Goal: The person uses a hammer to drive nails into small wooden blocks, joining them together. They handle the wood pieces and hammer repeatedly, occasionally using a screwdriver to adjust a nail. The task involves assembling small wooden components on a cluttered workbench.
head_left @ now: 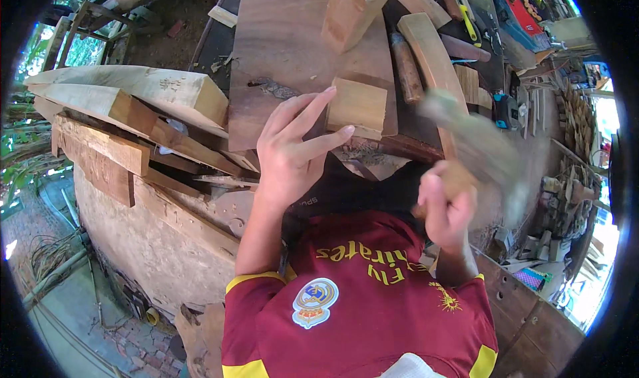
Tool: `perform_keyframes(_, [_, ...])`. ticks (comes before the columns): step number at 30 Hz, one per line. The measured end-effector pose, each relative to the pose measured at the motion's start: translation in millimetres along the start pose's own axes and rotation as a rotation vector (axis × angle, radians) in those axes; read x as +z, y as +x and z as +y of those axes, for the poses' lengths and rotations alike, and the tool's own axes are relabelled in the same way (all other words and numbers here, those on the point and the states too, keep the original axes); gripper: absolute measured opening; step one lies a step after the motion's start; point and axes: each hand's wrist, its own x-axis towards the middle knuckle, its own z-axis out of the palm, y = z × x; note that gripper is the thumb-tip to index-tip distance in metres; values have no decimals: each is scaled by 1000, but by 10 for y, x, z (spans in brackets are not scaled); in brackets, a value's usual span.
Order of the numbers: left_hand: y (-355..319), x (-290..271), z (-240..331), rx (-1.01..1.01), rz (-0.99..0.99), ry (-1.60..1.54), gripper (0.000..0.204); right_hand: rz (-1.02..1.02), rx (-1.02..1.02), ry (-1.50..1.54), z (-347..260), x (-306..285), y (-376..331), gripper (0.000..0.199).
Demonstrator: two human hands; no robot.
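My left hand (289,145) is raised over the near edge of a wide wooden board (266,52), fingers spread and nothing in them. Its fingertips come close to the left side of a small wooden block (359,106); whether they touch it, I cannot tell. To the right, my right hand (446,205) is closed round the handle of what looks like a mallet (482,145). The mallet's long, greyish head is smeared by motion. A tall wooden block (353,15) stands on the board beyond the small one.
Thick timber beams (160,95) lie stacked on the left. Right of the board are a round wooden piece (406,68), a long curved timber (432,58) and a yellow-handled tool (470,25). A blue-and-black power tool (507,110) sits farther right.
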Motion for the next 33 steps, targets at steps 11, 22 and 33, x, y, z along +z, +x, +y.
perform_keyframes(11, [8,47,23,-14,30,-25,35,17,39,-61,50,160,10,18])
perform_keyframes(22, [256,12,241,-248,-113,235,58,-114,481,99,41,16,-154,24])
perform_keyframes(33, [273,120,350,-319,-188,-128,61,-92,438,134,192,2,-255,18])
